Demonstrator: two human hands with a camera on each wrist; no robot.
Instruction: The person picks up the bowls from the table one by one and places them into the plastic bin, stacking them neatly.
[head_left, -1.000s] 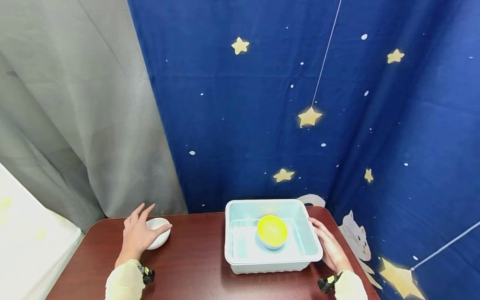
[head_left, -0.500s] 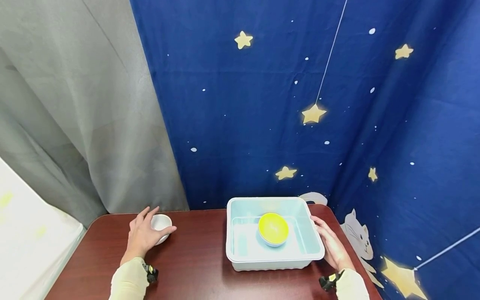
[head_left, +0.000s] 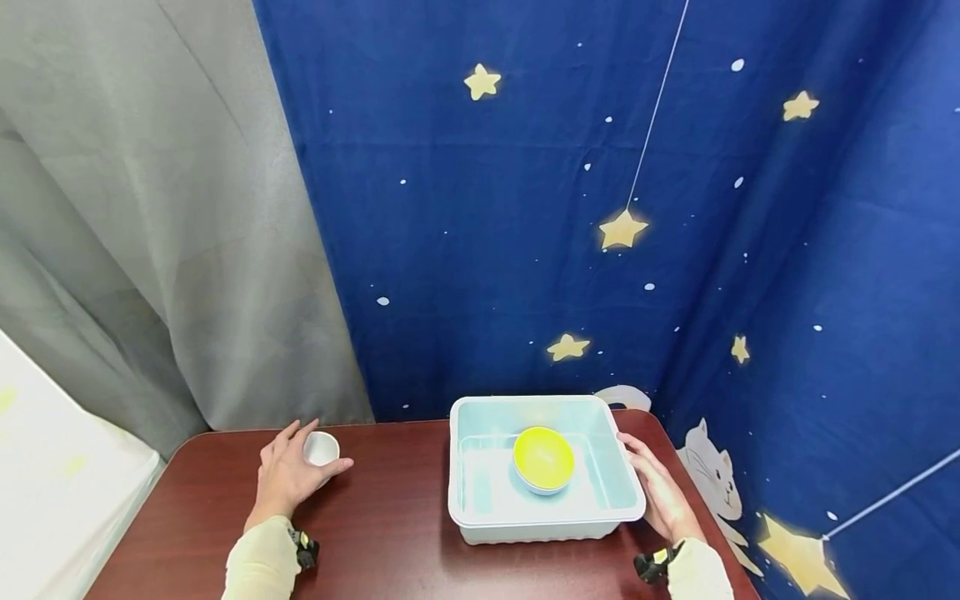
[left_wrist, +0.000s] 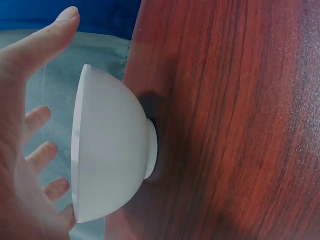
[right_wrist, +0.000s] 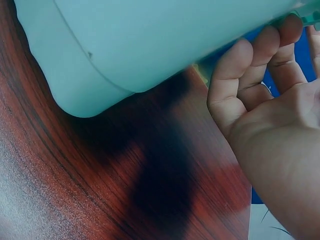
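A white bowl (head_left: 321, 448) stands on the left part of the table, near its far edge. My left hand (head_left: 288, 477) is around the bowl's near left side, thumb spread away from the fingers. In the left wrist view, a gap shows between the thumb and the bowl (left_wrist: 110, 145); the fingers lie behind its rim, and contact is unclear. My right hand (head_left: 660, 492) rests its fingers along the right outer wall of the pale blue basin (head_left: 540, 533). The right wrist view has slightly bent fingers (right_wrist: 235, 55) touching the basin's side; its thumb is hidden. Inside the basin sits a yellow-lined bowl (head_left: 543, 460).
The dark red wooden table (head_left: 390, 517) has rounded far corners. A blue curtain (head_left: 480, 250) with stars and a grey curtain (head_left: 247, 333) hang right behind it. White cloth (head_left: 60, 483) lies at the far left. Bare tabletop separates the white bowl from the basin.
My left hand has shifted slightly right and toward me, covering more of the white bowl's near left side. The right hand and the basin stay put; the view itself has moved a little.
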